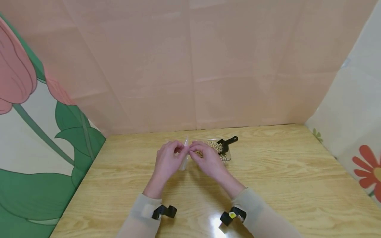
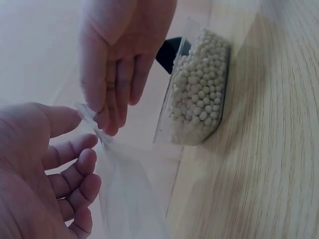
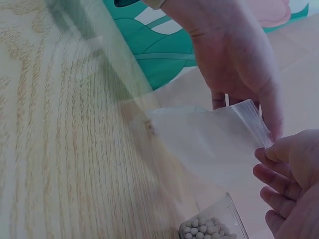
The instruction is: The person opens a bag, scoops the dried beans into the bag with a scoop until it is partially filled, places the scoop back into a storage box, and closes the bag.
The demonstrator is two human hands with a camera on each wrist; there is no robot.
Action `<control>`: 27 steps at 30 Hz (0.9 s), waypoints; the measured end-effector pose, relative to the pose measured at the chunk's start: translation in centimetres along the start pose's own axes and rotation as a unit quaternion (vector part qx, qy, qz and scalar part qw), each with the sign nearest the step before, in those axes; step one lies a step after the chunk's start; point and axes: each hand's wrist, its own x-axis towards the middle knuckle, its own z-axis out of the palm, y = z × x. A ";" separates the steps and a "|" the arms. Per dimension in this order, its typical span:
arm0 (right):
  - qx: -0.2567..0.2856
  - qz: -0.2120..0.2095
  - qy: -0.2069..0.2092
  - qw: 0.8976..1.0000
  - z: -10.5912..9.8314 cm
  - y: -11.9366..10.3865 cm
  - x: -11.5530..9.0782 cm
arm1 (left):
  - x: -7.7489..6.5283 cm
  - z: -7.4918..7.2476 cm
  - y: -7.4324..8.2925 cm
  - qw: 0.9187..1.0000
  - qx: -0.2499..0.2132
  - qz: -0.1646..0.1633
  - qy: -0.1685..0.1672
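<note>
A clear plastic bag (image 1: 184, 163) hangs between the two hands above the table. My left hand (image 1: 169, 157) pinches its upper edge between thumb and index finger, the other fingers loosely curled. Opposite it, my right hand (image 1: 208, 158) pinches the same edge, its fingertips close to the left ones. In the right wrist view the bag (image 3: 209, 137) looks flat, and no contents can be seen in it. Behind the right hand stands a clear box (image 2: 167, 107) of pale round beans (image 2: 202, 89), partly hidden in the head view. A black scoop (image 1: 227, 143) rests in the beans.
The wooden table (image 1: 282, 172) extends on both sides of the hands. A pink backdrop (image 1: 190, 66) rises at its far edge. Flower-printed sheets stand at the left (image 1: 38, 191) and right (image 1: 351, 99).
</note>
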 end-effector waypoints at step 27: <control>0.009 0.041 0.001 0.999 -0.6 0.2 -0.2 | 0.1 0.1 0.4 0.998 -0.053 -0.018 -0.018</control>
